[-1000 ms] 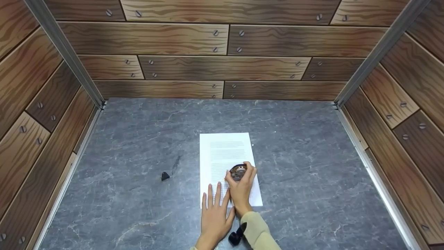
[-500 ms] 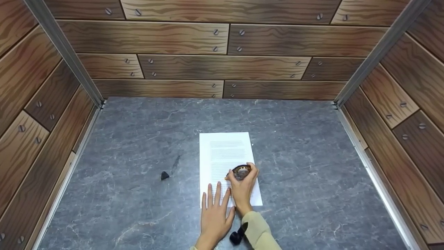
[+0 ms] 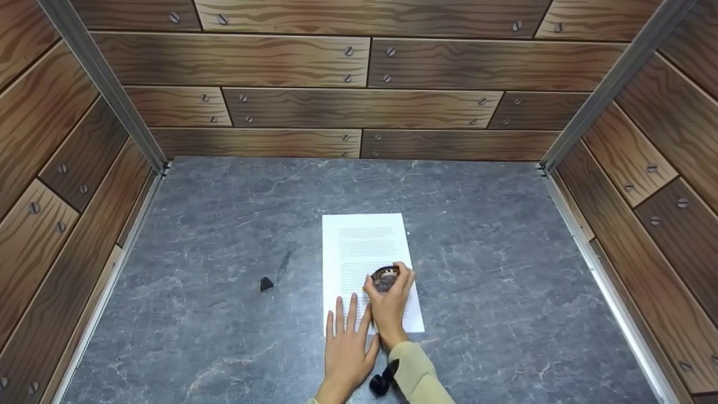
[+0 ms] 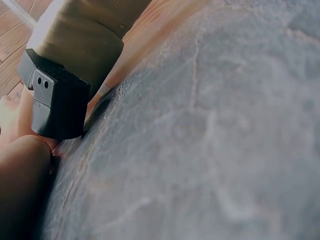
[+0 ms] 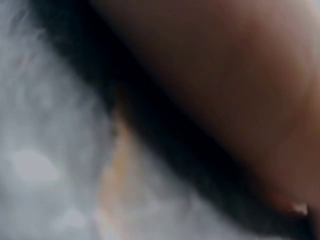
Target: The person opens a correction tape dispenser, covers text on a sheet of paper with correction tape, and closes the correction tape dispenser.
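Note:
A printed white sheet of paper (image 3: pixel 364 221) lies flat on the grey table. My left hand (image 3: pixel 346 350) rests on its lower left part, fingers straight and spread. Beside it, my right hand (image 3: pixel 391 306) holds a rounded, see-through brown case with an orange tip, apparently a correction tape (image 3: pixel 386 278). Thumb and fingers grip the case from both sides, and the tip points left at the printed lines. Part of the case is hidden by the fingers. In the left wrist view, the right sleeve (image 4: pixel 80 42) shows close by; the right wrist view is too blurred to show the grip.
A small black cone-shaped piece, perhaps a cap (image 3: pixel 266 284), lies left of the paper. A black wrist camera (image 3: pixel 380 385) sits on the right sleeve near the left thumb. Wood-patterned walls (image 3: pixel 359 106) enclose the table at the back and sides.
The correction tape shifted slightly right and tilted half a second ago, then came back left to about where it was one second ago. The left hand and paper have stayed put.

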A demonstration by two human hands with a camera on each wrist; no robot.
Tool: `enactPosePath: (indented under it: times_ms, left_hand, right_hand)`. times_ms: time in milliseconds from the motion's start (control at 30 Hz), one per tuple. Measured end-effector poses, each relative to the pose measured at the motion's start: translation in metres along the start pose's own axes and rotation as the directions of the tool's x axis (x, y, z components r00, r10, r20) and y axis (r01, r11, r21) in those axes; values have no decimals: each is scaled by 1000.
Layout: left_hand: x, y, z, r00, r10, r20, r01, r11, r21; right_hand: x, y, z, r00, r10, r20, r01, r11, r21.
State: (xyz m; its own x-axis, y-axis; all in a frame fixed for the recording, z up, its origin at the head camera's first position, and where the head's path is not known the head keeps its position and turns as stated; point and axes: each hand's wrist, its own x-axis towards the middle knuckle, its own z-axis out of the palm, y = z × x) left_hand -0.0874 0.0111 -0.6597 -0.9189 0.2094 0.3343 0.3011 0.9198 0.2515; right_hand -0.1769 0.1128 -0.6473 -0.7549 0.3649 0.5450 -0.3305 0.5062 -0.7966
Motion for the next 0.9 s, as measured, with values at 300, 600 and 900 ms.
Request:
enactPosePath:
  times_ms: [300,600,900]
  left_hand:
    - [-1,1,-1,1000,-22,17,21,1000,9]
    - [-1,0,-1,1000,-24,-7,24,1000,-6]
    - [-1,1,1,999,-16,-42,15,1000,-24]
  right_hand:
    - [0,0,1,999,-54,-10,54,998,-13]
    - [2,1,-1,998,-57,-12,57,998,-6]
    - [6,4,-5,997,-75,-11,74,997,-30]
